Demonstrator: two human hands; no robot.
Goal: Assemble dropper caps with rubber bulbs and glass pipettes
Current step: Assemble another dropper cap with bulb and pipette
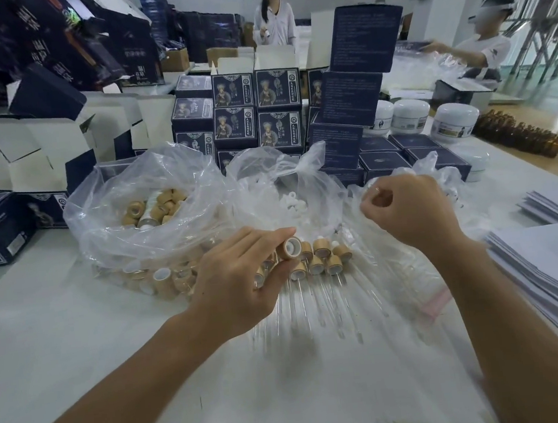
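Between the crinkly bags, my left hand (240, 281) pinches a round wooden cap (291, 247) — my right hand (408, 209) pinches thin clear plastic (367, 209).

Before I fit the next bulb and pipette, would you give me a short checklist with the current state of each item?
1. Cap in hand: ok, the left hand holds a bamboo cap, open end facing up.
2. Bulb picked up: cannot tell, the right hand is curled at the clear bag; nothing visible in it.
3. Bulb supply: ok, white bulbs lie in the middle bag.
4. Spare caps: ok, the cap bag holds plenty.
5. Finished droppers out of the way: not ok, they lie beside the left hand.
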